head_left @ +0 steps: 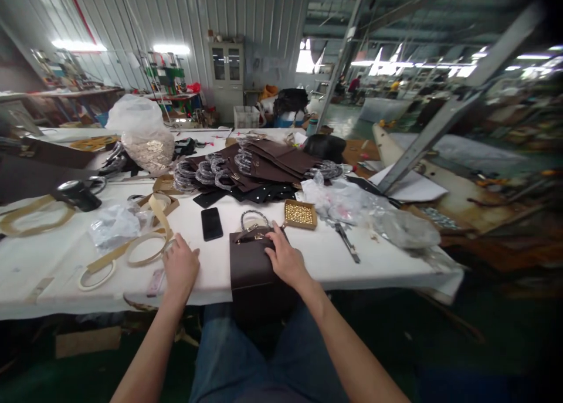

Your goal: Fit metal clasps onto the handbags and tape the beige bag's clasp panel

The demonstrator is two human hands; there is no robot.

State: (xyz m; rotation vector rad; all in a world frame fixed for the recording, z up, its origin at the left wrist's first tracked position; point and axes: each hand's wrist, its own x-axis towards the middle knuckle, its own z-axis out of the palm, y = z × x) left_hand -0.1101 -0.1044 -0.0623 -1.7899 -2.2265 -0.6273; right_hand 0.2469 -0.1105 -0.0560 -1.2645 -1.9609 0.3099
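A dark brown handbag (250, 268) lies at the table's front edge, part of it hanging down over my lap. Its wrapped handle (254, 213) points away from me, and a small metal clasp (259, 236) shows near its top. My right hand (284, 255) rests on the bag beside the clasp, fingers spread. To the left, my left hand (180, 265) is over the white tabletop with its fingers partly stretched, close to a roll of tan tape (147, 249). A black phone (212, 224) lies between that hand and the bag.
Behind the bag are a box of gold studs (299, 214) and a pile of brown bag pieces (272, 162) with wrapped handles. A metal tool (347, 243) lies to the right near crumpled plastic bags (334, 199). A slanted metal post (426, 139) rises at the right.
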